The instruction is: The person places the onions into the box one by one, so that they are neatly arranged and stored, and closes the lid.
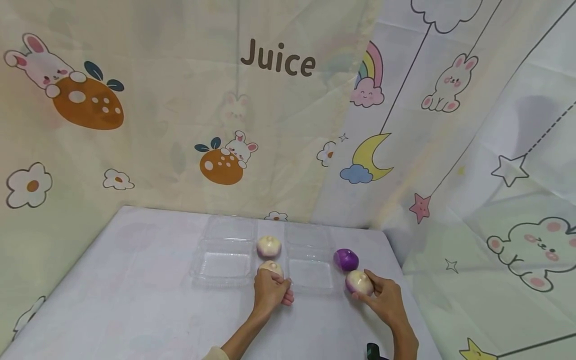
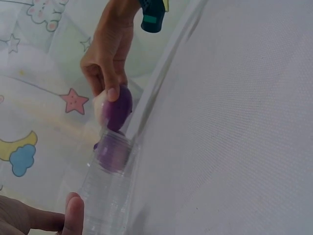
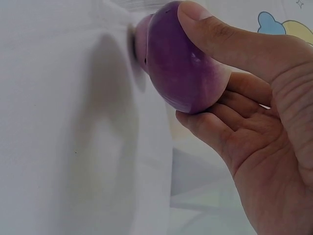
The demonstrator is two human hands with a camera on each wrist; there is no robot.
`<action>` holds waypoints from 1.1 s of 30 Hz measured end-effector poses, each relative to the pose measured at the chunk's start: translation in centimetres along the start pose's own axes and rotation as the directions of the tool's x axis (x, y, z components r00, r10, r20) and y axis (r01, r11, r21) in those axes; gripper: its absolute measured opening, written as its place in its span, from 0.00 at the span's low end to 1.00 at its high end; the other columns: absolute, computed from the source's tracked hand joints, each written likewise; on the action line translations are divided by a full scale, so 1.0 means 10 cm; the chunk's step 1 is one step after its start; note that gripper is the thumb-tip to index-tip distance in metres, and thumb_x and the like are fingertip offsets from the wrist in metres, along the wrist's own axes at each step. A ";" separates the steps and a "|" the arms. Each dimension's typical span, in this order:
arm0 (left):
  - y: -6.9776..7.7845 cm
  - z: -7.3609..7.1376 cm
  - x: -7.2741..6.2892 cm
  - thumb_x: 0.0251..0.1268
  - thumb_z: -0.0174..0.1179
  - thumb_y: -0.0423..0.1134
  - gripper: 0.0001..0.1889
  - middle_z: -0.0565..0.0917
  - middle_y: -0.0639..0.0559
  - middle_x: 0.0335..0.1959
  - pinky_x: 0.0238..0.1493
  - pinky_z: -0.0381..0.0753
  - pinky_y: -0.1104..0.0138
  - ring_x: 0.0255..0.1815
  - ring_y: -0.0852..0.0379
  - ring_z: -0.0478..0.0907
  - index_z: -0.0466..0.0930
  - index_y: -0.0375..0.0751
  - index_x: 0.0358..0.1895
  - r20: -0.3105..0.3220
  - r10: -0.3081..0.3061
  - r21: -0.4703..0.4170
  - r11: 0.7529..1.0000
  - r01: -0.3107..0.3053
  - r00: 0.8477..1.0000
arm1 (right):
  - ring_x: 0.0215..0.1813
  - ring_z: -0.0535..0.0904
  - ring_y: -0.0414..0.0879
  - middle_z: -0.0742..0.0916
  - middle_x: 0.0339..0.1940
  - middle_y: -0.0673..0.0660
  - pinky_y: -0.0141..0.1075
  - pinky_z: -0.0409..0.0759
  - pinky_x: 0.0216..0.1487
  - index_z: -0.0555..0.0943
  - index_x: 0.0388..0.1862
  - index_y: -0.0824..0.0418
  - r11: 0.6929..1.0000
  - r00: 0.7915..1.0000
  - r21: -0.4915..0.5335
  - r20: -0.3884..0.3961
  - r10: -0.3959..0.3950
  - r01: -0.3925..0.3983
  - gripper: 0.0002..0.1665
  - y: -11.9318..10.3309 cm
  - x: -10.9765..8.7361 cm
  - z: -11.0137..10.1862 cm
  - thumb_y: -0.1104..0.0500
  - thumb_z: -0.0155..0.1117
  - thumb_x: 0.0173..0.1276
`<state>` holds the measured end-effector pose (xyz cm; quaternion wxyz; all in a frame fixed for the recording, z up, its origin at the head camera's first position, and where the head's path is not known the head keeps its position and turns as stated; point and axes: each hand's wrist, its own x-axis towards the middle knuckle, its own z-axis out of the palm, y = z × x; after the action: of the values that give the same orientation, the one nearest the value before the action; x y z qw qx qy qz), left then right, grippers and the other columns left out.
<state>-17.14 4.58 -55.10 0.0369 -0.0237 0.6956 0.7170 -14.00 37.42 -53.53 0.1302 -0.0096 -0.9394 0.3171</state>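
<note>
My right hand (image 1: 387,297) pinches a round, turnip-like vegetable (image 1: 360,283), purple below and cream on top, between thumb and fingers. In the right wrist view its purple side (image 3: 178,63) faces the camera. Just behind it, a mostly purple round one (image 1: 346,260) lies on the table. At the middle, my left hand (image 1: 272,294) is bent in front of another cream-topped one (image 1: 271,267), covering its lower part; whether the fingers grip it is hidden. Behind that stands a similar one (image 1: 269,246). In the left wrist view, the left thumb and fingers (image 2: 73,215) show nothing between them.
Two clear plastic hinged boxes, a left one (image 1: 225,264) and a right one (image 1: 310,272), lie with lids raised on the white table (image 1: 135,300). Printed cloths hang behind and to the right. A dark green object (image 1: 373,351) shows beside the right wrist.
</note>
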 end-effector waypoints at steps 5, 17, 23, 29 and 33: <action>0.00 0.00 -0.01 0.67 0.68 0.23 0.06 0.88 0.36 0.18 0.18 0.91 0.58 0.14 0.49 0.88 0.85 0.23 0.30 0.000 0.001 -0.008 1.000 -0.001 1.000 | 0.65 0.86 0.66 0.89 0.61 0.72 0.37 0.93 0.59 0.81 0.69 0.74 1.000 1.000 0.017 -0.008 -0.005 0.005 0.48 0.00 -0.01 -0.02 0.55 0.92 0.53; 0.00 -0.01 -0.02 0.67 0.68 0.23 0.06 0.89 0.36 0.18 0.18 0.92 0.58 0.14 0.49 0.88 0.85 0.23 0.32 0.008 0.001 -0.016 1.000 -0.001 1.000 | 0.61 0.89 0.63 0.91 0.58 0.70 0.16 0.84 0.51 0.83 0.67 0.73 0.999 0.999 0.007 -0.031 -0.035 0.036 0.46 -0.06 0.01 -0.09 0.56 0.93 0.51; 0.01 -0.02 -0.01 0.67 0.69 0.24 0.07 0.88 0.36 0.17 0.18 0.91 0.58 0.14 0.49 0.88 0.85 0.23 0.30 0.011 -0.002 -0.009 1.000 0.002 1.000 | 0.62 0.89 0.63 0.91 0.59 0.70 0.13 0.79 0.52 0.83 0.68 0.72 0.998 0.998 0.010 -0.023 -0.058 0.058 0.47 -0.12 0.03 -0.12 0.53 0.93 0.52; -0.01 -0.01 0.01 0.67 0.68 0.23 0.08 0.88 0.38 0.16 0.17 0.91 0.58 0.13 0.50 0.88 0.86 0.21 0.29 0.025 0.002 0.002 1.000 -0.002 1.000 | 0.62 0.87 0.65 0.90 0.59 0.72 0.06 0.72 0.53 0.83 0.67 0.74 0.996 0.997 0.041 -0.034 -0.075 0.077 0.47 -0.15 0.03 -0.14 0.55 0.92 0.52; -0.01 -0.02 0.02 0.66 0.68 0.24 0.07 0.88 0.40 0.15 0.17 0.91 0.58 0.13 0.51 0.87 0.86 0.22 0.29 0.020 0.003 0.020 1.000 -0.003 1.000 | 0.62 0.86 0.65 0.89 0.59 0.73 0.04 0.71 0.52 0.83 0.66 0.75 0.994 0.995 0.057 -0.043 -0.087 0.089 0.46 -0.16 0.05 -0.13 0.55 0.92 0.53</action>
<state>-17.36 4.41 -55.24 0.0431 -0.0152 0.7024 0.7103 -14.04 36.97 -51.46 0.1634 0.0293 -0.9263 0.3382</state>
